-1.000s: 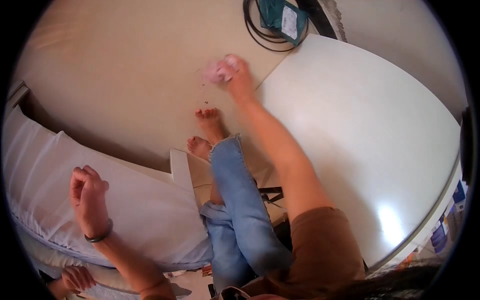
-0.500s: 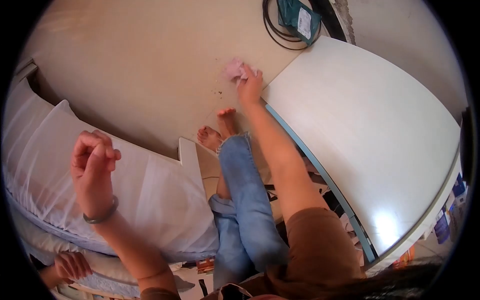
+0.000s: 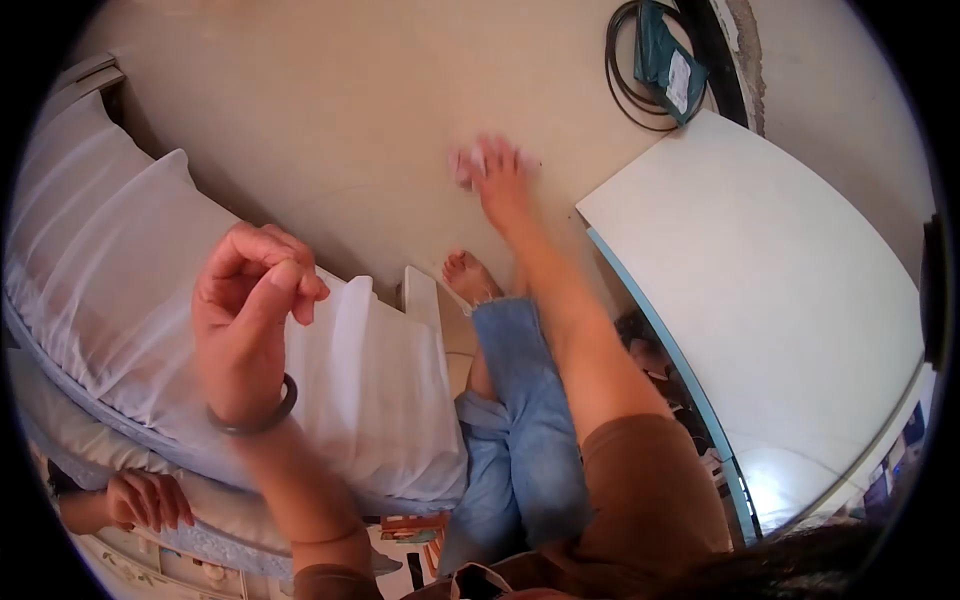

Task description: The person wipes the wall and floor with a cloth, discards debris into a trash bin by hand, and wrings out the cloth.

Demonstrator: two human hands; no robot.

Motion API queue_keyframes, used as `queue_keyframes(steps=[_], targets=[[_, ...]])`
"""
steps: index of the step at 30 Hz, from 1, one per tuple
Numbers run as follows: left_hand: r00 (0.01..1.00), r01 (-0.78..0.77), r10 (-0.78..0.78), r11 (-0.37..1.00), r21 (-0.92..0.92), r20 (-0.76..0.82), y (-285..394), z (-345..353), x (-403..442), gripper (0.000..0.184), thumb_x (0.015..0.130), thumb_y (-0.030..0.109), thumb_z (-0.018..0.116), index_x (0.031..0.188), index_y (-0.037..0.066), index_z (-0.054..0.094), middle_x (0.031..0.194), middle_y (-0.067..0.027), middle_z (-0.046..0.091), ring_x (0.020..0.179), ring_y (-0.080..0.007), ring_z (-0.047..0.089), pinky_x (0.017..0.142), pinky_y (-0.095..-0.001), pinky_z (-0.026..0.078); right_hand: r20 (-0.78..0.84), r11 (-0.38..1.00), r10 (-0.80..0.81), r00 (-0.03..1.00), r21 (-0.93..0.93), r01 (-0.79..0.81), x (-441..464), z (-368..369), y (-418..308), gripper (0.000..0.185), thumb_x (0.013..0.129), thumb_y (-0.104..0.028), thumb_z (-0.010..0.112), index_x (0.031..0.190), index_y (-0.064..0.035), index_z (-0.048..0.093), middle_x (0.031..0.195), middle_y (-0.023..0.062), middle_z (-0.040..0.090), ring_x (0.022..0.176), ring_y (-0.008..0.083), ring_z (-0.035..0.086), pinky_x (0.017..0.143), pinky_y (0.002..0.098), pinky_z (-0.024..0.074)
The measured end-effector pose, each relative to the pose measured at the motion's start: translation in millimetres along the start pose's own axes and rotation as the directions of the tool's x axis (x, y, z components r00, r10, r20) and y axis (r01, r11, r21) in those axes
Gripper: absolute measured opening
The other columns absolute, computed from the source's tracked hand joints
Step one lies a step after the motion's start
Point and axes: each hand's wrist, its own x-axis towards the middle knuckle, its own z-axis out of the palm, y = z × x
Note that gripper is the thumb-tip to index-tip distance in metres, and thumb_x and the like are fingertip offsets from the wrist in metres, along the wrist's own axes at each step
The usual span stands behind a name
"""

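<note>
Pale flooring is spreading across a room where a bed, draped in sheer white fabric, is lining the left and a white-topped table is filling the right, its near edge showing a blue-green strip. Between them, as I am watching, a seated person in blue jeans and a brown sleeve is stretching the right arm forward. The right hand is pressing over a crumpled pink cloth, which is lying on the floor beyond a bare foot. Fingers are spreading across the cloth, though blur is hiding how firmly they are gripping; I cannot tell. One small dark speck is sitting just beside the cloth.

The left hand is hovering in front of the bed, its fingers curling and its thumb meeting the forefinger in a narrow pinch. A dark bracelet is circling that wrist. Lower left, another person's hand is resting on layered bedding. Near the table's far corner, a coiled black cable is lying partly under a dark green package bearing a white label.
</note>
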Motion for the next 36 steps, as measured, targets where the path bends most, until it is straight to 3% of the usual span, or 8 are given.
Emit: queue_keyframes(steps=[5, 10, 11, 12, 18, 25, 30, 36], targets=[[0.998, 0.002, -0.007, 0.998, -0.068, -0.069, 1.7, -9.1, 0.3, 0.007, 0.089, 0.009, 0.052, 0.083, 0.006, 0.049, 0.079, -0.0023, 0.046, 0.061, -0.0071, 0.037, 0.065, -0.0233, 0.039, 0.334, 0.986, -0.022, 0.942, 0.164, -0.035, -71.2, -16.0, -14.5, 0.036, 0.071, -0.012, 0.064, 0.106, -0.0188, 0.064, 0.125, 0.0061, 0.049, 0.115, 0.0302, 0.046, 0.085, 0.0452, 0.0470], [0.977, -0.131, 0.101, 0.979, -0.155, -0.186, 15.9, -19.7, -4.2, 0.006, 0.089, 0.006, 0.050, 0.084, 0.003, 0.051, 0.081, -0.0066, 0.051, 0.059, -0.0082, 0.044, 0.066, -0.0253, 0.045, -0.081, 0.956, 0.077, 0.994, 0.288, -0.051, 73.1, -48.2, -36.1, 0.037, 0.068, -0.009, 0.065, 0.102, -0.0229, 0.064, 0.117, 0.0053, 0.052, 0.110, 0.0280, 0.047, 0.076, 0.0359, 0.0518], [0.974, -0.148, 0.115, 0.975, -0.163, -0.197, 18.2, -22.6, -7.0, 0.006, 0.089, 0.007, 0.049, 0.084, 0.004, 0.050, 0.080, -0.0064, 0.050, 0.059, -0.0079, 0.043, 0.066, -0.0256, 0.045, -0.194, 0.961, 0.033, 0.981, 0.274, 0.022, 115.8, -41.5, -42.3, 0.035, 0.067, -0.023, 0.073, 0.101, -0.0245, 0.064, 0.112, 0.0058, 0.053, 0.108, 0.0279, 0.047, 0.074, 0.0381, 0.0517], [0.969, -0.166, 0.132, 0.973, -0.157, -0.210, 19.2, -24.4, -8.5, 0.005, 0.089, 0.006, 0.049, 0.084, 0.004, 0.048, 0.077, -0.0057, 0.048, 0.056, -0.0074, 0.039, 0.065, -0.0264, 0.045, -0.199, 0.953, 0.046, 0.979, 0.304, 0.017, 158.1, -47.7, -56.2, 0.039, 0.071, -0.007, 0.062, 0.105, -0.0261, 0.064, 0.116, 0.0055, 0.052, 0.111, 0.0275, 0.047, 0.078, 0.0365, 0.0508], [0.949, -0.188, 0.093, 0.934, -0.305, -0.302, 21.2, -35.7, -13.9, 0.002, 0.089, 0.004, 0.047, 0.086, 0.005, 0.047, 0.075, -0.0076, 0.049, 0.050, -0.0078, 0.037, 0.064, -0.0274, 0.047, -0.188, 0.999, 0.037, 0.981, 0.001, -0.037, 286.1, -13.5, -158.5, 0.027, 0.080, -0.027, 0.060, 0.106, -0.0215, 0.065, 0.125, 0.0059, 0.051, 0.120, 0.0289, 0.041, 0.098, 0.0549, 0.0322], [0.959, -0.180, 0.084, 0.918, -0.354, -0.270, 20.0, -39.8, -11.4, 0.003, 0.089, 0.005, 0.050, 0.089, 0.003, 0.051, 0.079, -0.0096, 0.053, 0.051, -0.0084, 0.040, 0.065, -0.0264, 0.047, -0.181, 0.704, -0.668, 0.722, 0.161, 0.692, 121.4, 36.9, -144.3, 0.024, 0.080, -0.024, 0.055, 0.099, -0.0169, 0.066, 0.123, 0.0070, 0.055, 0.123, 0.0291, 0.043, 0.099, 0.0564, 0.0312], [0.992, -0.124, 0.106, 0.933, -0.337, -0.072, 16.8, -34.1, -11.3, 0.008, 0.093, 0.010, 0.047, 0.096, 0.003, 0.045, 0.088, -0.0045, 0.044, 0.076, -0.0084, 0.044, 0.074, -0.0222, 0.042, 0.054, 0.632, -0.754, 0.654, 0.330, 0.701, 12.7, 15.2, -58.2, 0.024, 0.074, -0.021, 0.056, 0.094, -0.0129, 0.066, 0.127, 0.0092, 0.052, 0.120, 0.0305, 0.045, 0.095, 0.0549, 0.0359], [0.996, -0.088, 0.078, 0.944, -0.318, -0.043, 12.0, -26.5, -10.5, 0.008, 0.093, 0.011, 0.048, 0.094, 0.003, 0.050, 0.089, -0.0053, 0.048, 0.076, -0.0080, 0.046, 0.077, -0.0241, 0.044, 0.078, 0.755, -0.495, 0.865, 0.532, 0.384, 82.8, 36.3, -138.1, 0.016, 0.075, -0.022, 0.059, 0.086, -0.0153, 0.068, 0.119, 0.0055, 0.055, 0.116, 0.0293, 0.046, 0.093, 0.0455, 0.0403]])
